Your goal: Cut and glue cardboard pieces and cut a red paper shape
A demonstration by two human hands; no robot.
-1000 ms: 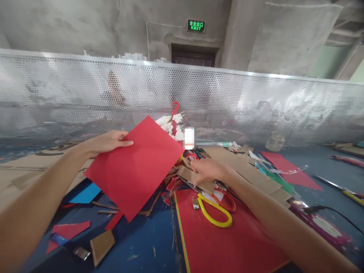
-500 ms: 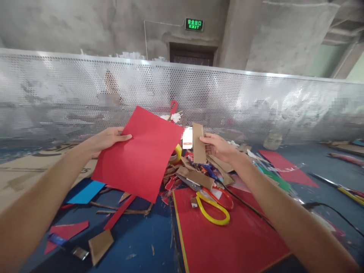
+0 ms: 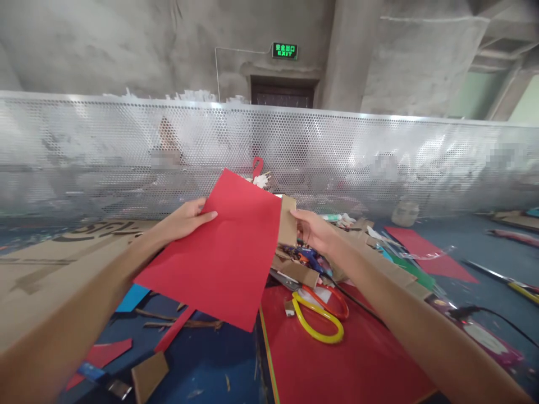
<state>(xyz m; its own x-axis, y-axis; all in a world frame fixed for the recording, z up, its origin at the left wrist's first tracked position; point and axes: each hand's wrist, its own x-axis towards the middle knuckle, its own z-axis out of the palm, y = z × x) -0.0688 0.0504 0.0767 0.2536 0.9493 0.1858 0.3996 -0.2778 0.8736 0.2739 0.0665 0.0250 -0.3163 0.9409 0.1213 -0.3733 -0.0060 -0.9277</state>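
Observation:
My left hand [image 3: 188, 219] pinches a sheet of red paper [image 3: 223, 252] by its upper left edge, thumb on the near face. The sheet hangs tilted above the table. In my right hand [image 3: 314, 230] is a small strip of cardboard [image 3: 287, 221], gripped at its right edge and held upright. Its left side is against or just behind the paper's right edge; I cannot tell whether they touch. Below lie scissors [image 3: 319, 320] with yellow and red handles, on a stack of red sheets [image 3: 337, 359]. A blue glue gun [image 3: 311, 259] sits among scraps under my right hand.
Cardboard pieces [image 3: 297, 273] and other scraps are heaped mid-table. At left are a large cardboard sheet [image 3: 63, 264], blue paper [image 3: 132, 297] and a brush [image 3: 103, 379]. A glass jar [image 3: 405, 214], a power strip [image 3: 484, 336] and a perforated metal screen [image 3: 337, 157] stand further off.
My right hand has picked a cardboard strip out of the scrap pile and brought it left to the red sheet. The sheet has turned and shifted a little right with my left hand.

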